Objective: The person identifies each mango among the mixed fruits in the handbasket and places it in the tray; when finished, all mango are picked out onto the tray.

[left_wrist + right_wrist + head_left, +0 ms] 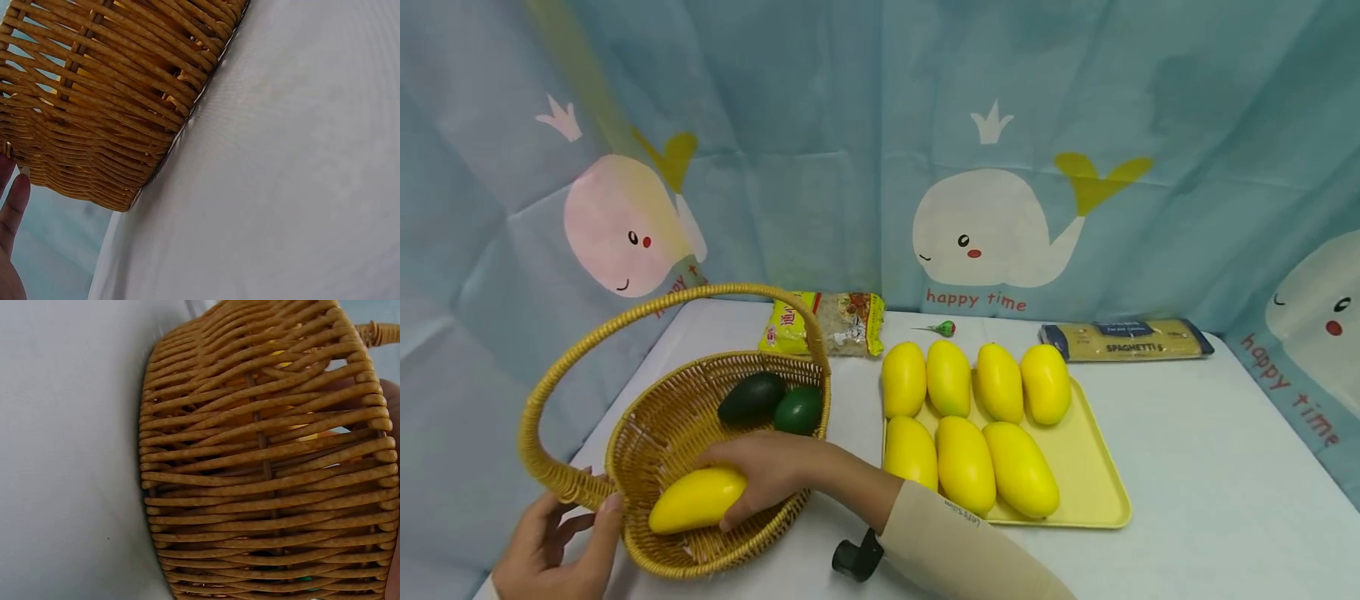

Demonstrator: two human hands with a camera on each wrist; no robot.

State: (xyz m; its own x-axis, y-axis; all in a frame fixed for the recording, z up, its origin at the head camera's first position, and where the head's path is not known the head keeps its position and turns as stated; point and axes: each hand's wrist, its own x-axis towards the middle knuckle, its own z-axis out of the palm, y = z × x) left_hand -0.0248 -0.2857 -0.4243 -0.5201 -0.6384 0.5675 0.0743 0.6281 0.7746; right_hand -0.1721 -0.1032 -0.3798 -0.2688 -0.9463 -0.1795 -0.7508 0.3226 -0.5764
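Observation:
A wicker basket [715,550] with a tall arched handle stands at the left of the table. At the foot of the handle, my left hand [561,546] grips the basket's side, thumb in front and fingers behind. Inside the basket, my right hand [767,475] holds a yellow mango [696,500] with its fingers over the top and its thumb at the lower side. Two dark green avocados, one blackish [752,398] and one greener [799,410], lie toward the basket's back. In the right wrist view, the wicker wall [269,475] hides most of that hand.
Several yellow mangoes [964,462] lie on a pale yellow tray [1086,475] to the right. Behind stand a yellow food packet [842,325], a small green-and-red wrapped item [945,328] and a spaghetti pack [1131,341]. A whale-print curtain [820,208] encloses the table.

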